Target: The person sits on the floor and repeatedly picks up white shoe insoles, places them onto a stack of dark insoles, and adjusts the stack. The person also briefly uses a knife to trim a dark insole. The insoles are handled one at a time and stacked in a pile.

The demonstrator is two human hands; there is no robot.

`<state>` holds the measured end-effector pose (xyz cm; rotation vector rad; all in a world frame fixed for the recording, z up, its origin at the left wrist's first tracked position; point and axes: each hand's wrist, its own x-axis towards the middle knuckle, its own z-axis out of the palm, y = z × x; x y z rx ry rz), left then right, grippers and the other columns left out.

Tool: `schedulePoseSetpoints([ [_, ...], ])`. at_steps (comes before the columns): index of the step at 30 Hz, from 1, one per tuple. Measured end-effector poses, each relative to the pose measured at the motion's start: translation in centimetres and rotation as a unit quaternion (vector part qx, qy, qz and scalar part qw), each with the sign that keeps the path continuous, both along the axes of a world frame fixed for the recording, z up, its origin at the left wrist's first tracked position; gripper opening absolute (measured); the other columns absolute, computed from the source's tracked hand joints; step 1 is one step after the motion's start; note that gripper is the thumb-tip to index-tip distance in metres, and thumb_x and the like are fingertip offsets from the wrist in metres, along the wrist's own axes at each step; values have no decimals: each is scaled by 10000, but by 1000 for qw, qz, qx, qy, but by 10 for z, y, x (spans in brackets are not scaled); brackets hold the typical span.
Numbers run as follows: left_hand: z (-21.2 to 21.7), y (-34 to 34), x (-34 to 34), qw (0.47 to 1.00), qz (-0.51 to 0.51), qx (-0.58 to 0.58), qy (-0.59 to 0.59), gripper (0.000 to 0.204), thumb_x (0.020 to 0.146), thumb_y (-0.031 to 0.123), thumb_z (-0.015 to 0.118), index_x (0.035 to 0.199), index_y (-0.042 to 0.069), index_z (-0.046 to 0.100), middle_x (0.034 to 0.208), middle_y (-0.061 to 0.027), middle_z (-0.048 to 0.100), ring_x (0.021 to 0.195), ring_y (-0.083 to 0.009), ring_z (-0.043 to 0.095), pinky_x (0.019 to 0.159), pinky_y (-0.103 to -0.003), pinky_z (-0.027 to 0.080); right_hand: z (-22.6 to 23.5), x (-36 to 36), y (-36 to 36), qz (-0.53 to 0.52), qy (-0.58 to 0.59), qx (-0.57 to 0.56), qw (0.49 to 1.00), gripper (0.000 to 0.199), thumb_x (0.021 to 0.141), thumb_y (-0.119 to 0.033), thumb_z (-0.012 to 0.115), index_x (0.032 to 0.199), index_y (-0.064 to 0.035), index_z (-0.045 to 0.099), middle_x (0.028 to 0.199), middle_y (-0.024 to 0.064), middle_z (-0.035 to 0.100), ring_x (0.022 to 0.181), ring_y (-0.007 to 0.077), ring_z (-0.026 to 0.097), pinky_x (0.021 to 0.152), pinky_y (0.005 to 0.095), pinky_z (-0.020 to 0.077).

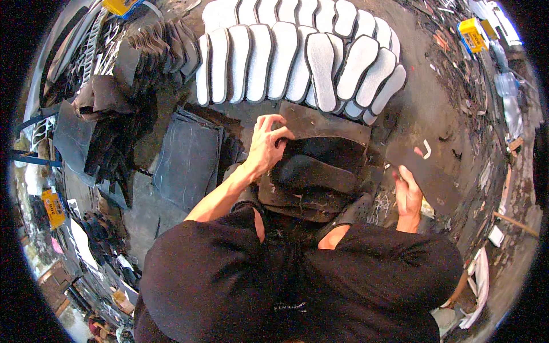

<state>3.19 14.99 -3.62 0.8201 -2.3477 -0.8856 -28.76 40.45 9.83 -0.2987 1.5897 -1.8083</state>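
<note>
My left hand [267,146] rests at the left edge of a worn brown board [337,129], its fingers bent and somewhat apart, with nothing visible in them. Dark sole-shaped pieces [311,173] lie on the board between my feet, just right of that hand. Off to the right, my right hand [408,195] is closed on the near edge of a flat dark sole piece [432,180], which is held out over the ground. Part of its fingers is hidden beneath the piece.
Overlapping rows of white insoles [258,63] with dark edges lie beyond the board. At left are a pile of dark cut soles [157,51] and a stack of dark sheets [189,154]. Scraps and a yellow box [472,35] line the right side.
</note>
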Motion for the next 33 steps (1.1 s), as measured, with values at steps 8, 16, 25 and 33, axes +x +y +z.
schedulePoseSetpoints([
  [8,-26,33,28,992,-46,-49,107,422,651,-17,803,1013,198,819,990,-75,556,900,-301,568,763,-422,490,-30,13,79,-82,-77,-6,994,485,1022,-71,703,1491,-128,596,1439,40,652,1234,194,630,952,372,547],
  [16,23,47,-7,963,237,21,129,668,828,6,810,1459,98,609,1217,-142,609,1017,-270,593,936,-365,520,-48,46,44,-43,-165,-34,985,392,986,-5,731,1362,-105,679,1335,69,712,1216,259,681,1061,454,552],
  [25,30,65,-6,801,130,554,184,366,988,122,790,1315,-22,710,1087,-71,772,869,-134,701,785,-289,599,-105,96,-17,157,-123,50,979,380,1002,-158,763,1353,-74,645,1267,40,697,1155,230,664,986,412,556],
  [33,17,47,5,830,303,440,161,394,936,140,858,1280,-17,751,1018,-68,786,828,-104,698,794,-261,581,-96,59,-15,98,128,174,972,372,1025,-137,746,1369,-52,630,1135,63,721,898,107,672,715,272,593],
])
